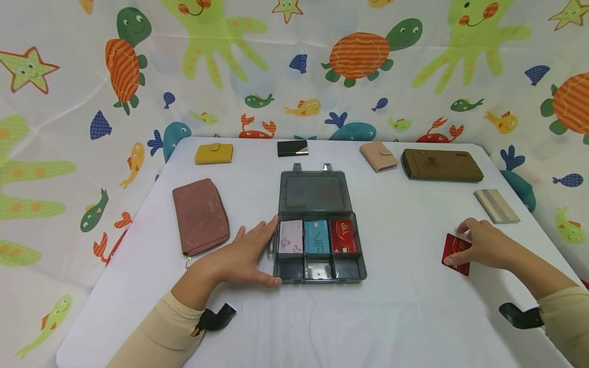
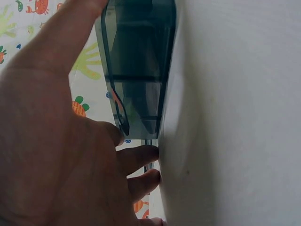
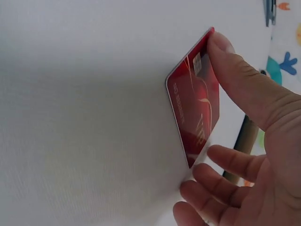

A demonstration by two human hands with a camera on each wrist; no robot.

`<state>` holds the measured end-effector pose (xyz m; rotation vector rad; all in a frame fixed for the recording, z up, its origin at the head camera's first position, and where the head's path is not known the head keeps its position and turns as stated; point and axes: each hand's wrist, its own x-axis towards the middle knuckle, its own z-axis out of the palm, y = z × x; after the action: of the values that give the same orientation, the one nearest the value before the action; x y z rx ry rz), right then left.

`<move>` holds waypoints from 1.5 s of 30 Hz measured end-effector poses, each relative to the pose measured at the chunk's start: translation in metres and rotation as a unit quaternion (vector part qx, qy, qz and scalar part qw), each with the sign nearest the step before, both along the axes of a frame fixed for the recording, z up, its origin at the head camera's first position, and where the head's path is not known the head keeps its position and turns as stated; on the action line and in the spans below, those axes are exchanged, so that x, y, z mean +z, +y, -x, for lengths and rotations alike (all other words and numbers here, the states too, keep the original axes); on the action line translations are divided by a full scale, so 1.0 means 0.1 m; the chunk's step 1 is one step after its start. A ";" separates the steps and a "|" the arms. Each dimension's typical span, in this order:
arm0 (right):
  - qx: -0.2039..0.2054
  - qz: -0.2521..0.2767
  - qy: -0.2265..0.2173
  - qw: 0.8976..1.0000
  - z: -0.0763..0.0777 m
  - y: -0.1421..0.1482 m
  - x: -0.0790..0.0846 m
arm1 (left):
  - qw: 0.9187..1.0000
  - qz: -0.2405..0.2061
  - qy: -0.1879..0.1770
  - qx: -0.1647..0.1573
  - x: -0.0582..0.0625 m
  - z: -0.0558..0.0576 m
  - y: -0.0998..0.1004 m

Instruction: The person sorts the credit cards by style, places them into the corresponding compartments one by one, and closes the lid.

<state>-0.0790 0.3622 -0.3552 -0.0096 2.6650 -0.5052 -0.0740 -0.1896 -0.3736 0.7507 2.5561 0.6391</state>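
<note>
A dark translucent compartment box [image 1: 361, 271] stands at the middle of the table, its lid [image 1: 315, 191] folded back flat. Three cards lie side by side in its compartments: pale pink [image 1: 291, 236], blue [image 1: 317, 236] and red [image 1: 343, 236]. My left hand [image 1: 244, 260] rests against the box's left side, fingers spread toward the far end and thumb at the near corner. Off to the right, my right hand [image 1: 490, 245] holds a red VIP card [image 3: 195, 103] by its edges. The thumb [image 3: 230, 61] is at one corner; the card is tilted above the white cloth.
A reddish-brown zip wallet [image 1: 201, 216] lies left of the box. Along the back are a yellow wallet [image 1: 213, 153], a black card holder [image 1: 292, 148], a pink wallet [image 1: 379, 156] and an olive-brown long wallet [image 1: 442, 165]. A beige striped wallet [image 1: 497, 206] lies beyond my right hand.
</note>
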 end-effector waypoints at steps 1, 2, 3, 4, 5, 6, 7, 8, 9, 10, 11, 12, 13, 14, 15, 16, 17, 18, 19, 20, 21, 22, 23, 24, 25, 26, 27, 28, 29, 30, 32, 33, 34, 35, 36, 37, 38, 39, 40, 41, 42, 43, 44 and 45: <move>0.001 0.001 -0.005 1.000 0.01 0.01 0.00 | 1.000 0.001 -0.001 0.000 0.00 0.00 0.00; 0.002 0.001 -0.010 1.000 0.01 0.03 0.00 | 1.000 0.000 -0.001 0.000 0.00 0.00 0.00; 0.001 0.001 -0.015 1.000 0.02 0.03 0.00 | 1.000 0.001 -0.002 0.001 -0.01 0.00 0.00; -0.001 0.001 -0.021 1.000 0.03 0.04 0.01 | 1.000 0.002 -0.003 0.001 0.00 0.00 0.00; -0.003 0.001 -0.027 1.000 0.03 0.05 0.01 | 1.000 0.003 -0.004 0.002 0.00 0.00 0.00; -0.006 0.002 -0.031 0.999 0.04 0.05 0.01 | 1.000 0.002 -0.005 0.002 0.00 0.00 0.00; -0.008 0.002 -0.035 0.999 0.04 0.06 0.02 | 1.000 0.003 -0.006 0.003 0.01 0.00 0.00; -0.011 0.002 -0.038 0.999 0.05 0.06 0.02 | 1.000 0.001 -0.007 0.004 0.01 -0.01 0.00; -0.012 0.003 -0.039 0.999 0.05 0.07 0.02 | 1.000 0.003 -0.008 0.005 0.01 -0.01 0.00; -0.013 0.003 -0.040 0.999 0.05 0.07 0.02 | 1.000 0.004 -0.009 0.005 0.01 -0.01 0.00; -0.013 0.004 -0.040 0.999 0.05 0.08 0.02 | 1.000 0.004 -0.009 0.006 0.02 -0.01 0.01; -0.012 0.005 -0.039 0.999 0.05 0.08 0.01 | 1.000 0.004 -0.010 0.006 0.02 -0.01 0.01; -0.011 0.005 -0.039 0.999 0.05 0.09 0.01 | 1.000 0.005 -0.009 0.006 0.02 -0.01 0.01; -0.010 0.005 -0.037 0.999 0.05 0.09 0.01 | 1.000 0.004 -0.010 0.005 0.02 -0.01 0.01; -0.009 0.006 -0.034 0.999 0.04 0.09 0.01 | 1.000 0.005 -0.010 0.006 0.02 -0.01 0.01; -0.008 0.008 -0.030 0.999 0.04 0.09 0.01 | 1.000 0.005 -0.010 0.005 0.02 -0.01 0.01; -0.008 0.010 -0.025 1.000 0.03 0.09 0.01 | 1.000 0.004 -0.009 0.005 0.03 -0.01 0.01; -0.009 0.012 -0.022 1.000 0.03 0.08 0.01 | 1.000 0.002 -0.009 0.004 0.03 -0.01 0.01; -0.009 0.013 -0.018 1.000 0.03 0.08 0.01 | 1.000 0.000 -0.009 0.004 0.03 -0.01 0.01; -0.010 0.015 -0.014 1.000 0.02 0.07 0.02 | 1.000 0.000 -0.009 0.004 0.02 -0.01 0.01; -0.012 0.018 -0.011 1.000 0.02 0.06 0.02 | 1.000 0.000 -0.009 0.004 0.02 -0.01 0.01; -0.014 0.020 -0.010 1.000 0.02 0.05 0.02 | 1.000 0.000 -0.009 0.004 0.02 -0.01 0.01; -0.016 0.022 -0.011 1.000 0.02 0.04 0.03 | 1.000 -0.001 -0.008 0.004 0.02 -0.01 0.01; -0.019 0.024 -0.013 0.999 0.02 0.04 0.04 | 1.000 -0.003 -0.007 0.004 0.02 0.00 0.00; -0.021 0.024 -0.015 0.999 0.03 0.03 0.04 | 1.000 0.000 -0.006 0.004 0.01 0.00 0.00; -0.023 0.026 -0.017 0.999 0.03 0.02 0.05 | 1.000 0.002 -0.006 0.004 0.01 0.00 0.00; -0.025 0.027 -0.017 0.999 0.02 0.02 0.06 | 1.000 0.004 -0.006 0.004 0.01 0.00 0.00; -0.025 0.028 -0.018 0.999 0.02 0.02 0.06 | 1.000 0.004 -0.004 0.004 0.00 0.00 0.00; -0.026 0.028 -0.016 0.999 0.02 0.01 0.06 | 1.000 0.005 -0.004 0.004 0.00 0.00 0.00; -0.027 0.028 -0.011 0.999 0.02 0.01 0.07 | 1.000 0.008 -0.005 0.004 0.00 0.00 0.00; -0.030 0.033 -0.003 0.999 0.03 0.00 0.06 | 1.000 0.011 -0.005 0.005 0.00 0.00 0.00; -0.033 0.037 0.002 0.999 0.03 0.00 0.06 | 1.000 0.008 -0.005 0.004 0.00 0.00 0.00; -0.038 0.042 0.007 0.998 0.03 -0.01 0.06 | 1.000 0.005 -0.004 0.004 0.00 0.00 0.00; -0.044 0.047 0.013 0.998 0.04 -0.02 0.06 | 1.000 0.006 -0.006 0.005 0.00 0.00 0.00; -0.051 0.053 0.019 0.997 0.04 -0.02 0.06 | 1.000 0.007 -0.006 0.005 0.01 0.00 0.00; -0.059 0.061 0.023 0.996 0.05 -0.03 0.06 | 1.000 0.007 -0.006 0.006 0.01 0.00 0.00; -0.065 0.065 0.031 0.995 0.05 -0.04 0.06 | 1.000 0.006 -0.005 0.005 0.01 0.00 0.00; -0.072 0.069 0.034 0.994 0.05 -0.05 0.06 | 1.000 0.005 -0.004 0.005 0.01 0.00 0.01; -0.077 0.073 0.038 0.994 0.06 -0.06 0.06 | 1.000 0.007 -0.005 0.006 0.01 0.00 0.01; -0.081 0.076 0.040 0.993 0.06 -0.06 0.06 | 1.000 0.010 -0.005 0.006 0.01 0.00 0.01; -0.085 0.080 0.040 0.992 0.06 -0.07 0.07 | 1.000 0.011 -0.004 0.006 0.01 0.00 0.01; -0.089 0.084 0.039 0.992 0.06 -0.08 0.07 | 1.000 0.009 -0.003 0.006 0.01 0.00 0.01; -0.092 0.090 0.035 0.991 0.06 -0.09 0.07 | 1.000 0.007 -0.002 0.006 0.00 0.00 0.00; -0.098 0.099 0.029 0.990 0.06 -0.10 0.08 | 1.000 0.007 -0.001 0.006 0.00 0.00 0.00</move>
<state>-0.0850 0.3525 -0.3475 0.1835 2.6747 -0.8418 -0.0740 -0.1893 -0.3734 0.7311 2.5624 0.6259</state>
